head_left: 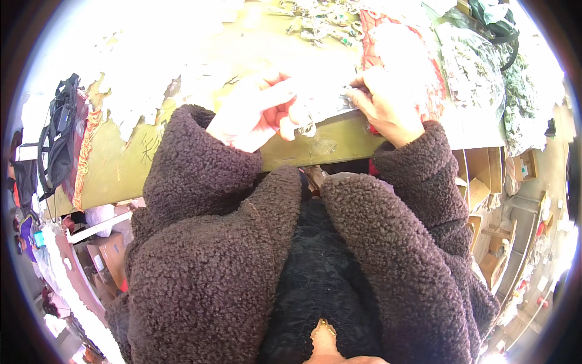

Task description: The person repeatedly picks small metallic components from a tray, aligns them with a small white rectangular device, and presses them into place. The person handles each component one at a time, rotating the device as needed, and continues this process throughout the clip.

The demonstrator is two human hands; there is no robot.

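My left hand (257,115) is over the front edge of the table, fingers curled and closed on a small shiny metal piece (308,128) with a loop-like shape. Strong glare washes out much of that hand. To its right, my right hand (385,100) has thumb and forefinger pinched together at a tiny bright bit, too overexposed to name. Between the two hands the surface is whited out, so whether anything links them cannot be told. Farther back on the table lie several small metallic pieces with green spots (321,24).
A red quilted cloth (371,39) lies behind my right hand. Right of it is a clear plastic bag (473,67) full of small pieces. A black bag (57,130) hangs at the table's left end. Cardboard boxes (109,258) stand below at left, more boxes (482,176) at right.
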